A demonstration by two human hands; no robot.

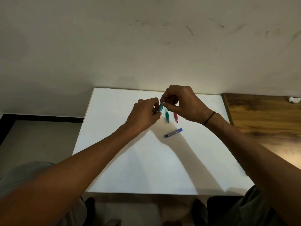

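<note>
Against a scuffed, off-white wall stands a white desk, its far edge touching the wall. A wooden tabletop with dark grain adjoins it on the right. A small crumpled white thing lies at the far right end of that wood; it is too small to tell what it is. To the left of the desk there is grey floor, with a black skirting strip along the foot of the wall. The only container is a slim blue case, which lies flat and slanted near the middle of the desk; what it holds cannot be told. Beyond it a green pen and a pink pen lie side by side, close but apart, with their tips toward the person. Both bare forearms reach forward from the near corners and meet over the far half of the desk. The left hand has its fingers curled and grips the lower part of a light-blue pen. The pen is held nearly upright, clear of the desk and just left of the green pen. The right hand, with a black band at its wrist, is arched above and pinches the pen's upper end between thumb and fingertips.
</note>
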